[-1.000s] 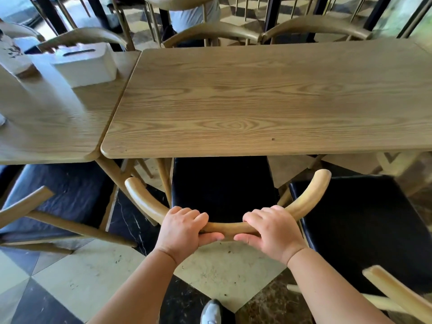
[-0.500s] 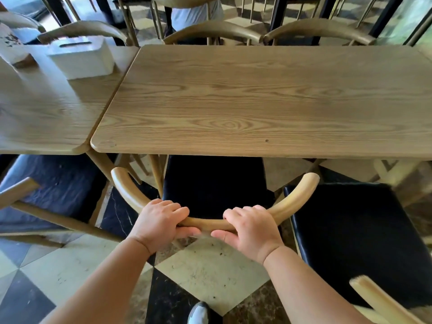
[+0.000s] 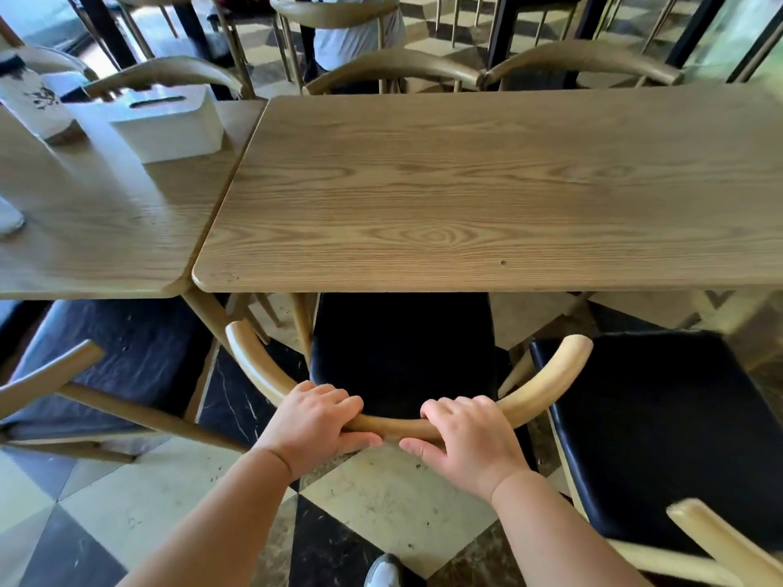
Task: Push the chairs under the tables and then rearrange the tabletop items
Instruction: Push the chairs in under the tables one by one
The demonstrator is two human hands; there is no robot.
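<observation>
Both hands, left (image 3: 315, 425) and right (image 3: 468, 440), gripped the curved back of the chair (image 3: 402, 358). Its seat was partly under the table (image 3: 487, 184).

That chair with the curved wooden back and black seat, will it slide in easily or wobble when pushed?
The chair probably moves as one stiff piece: its backrest is solid bent wood. The left hand and right hand grip either side of centre, so it should track straight. On the smooth tiled floor it likely slides rather than tips.
</observation>
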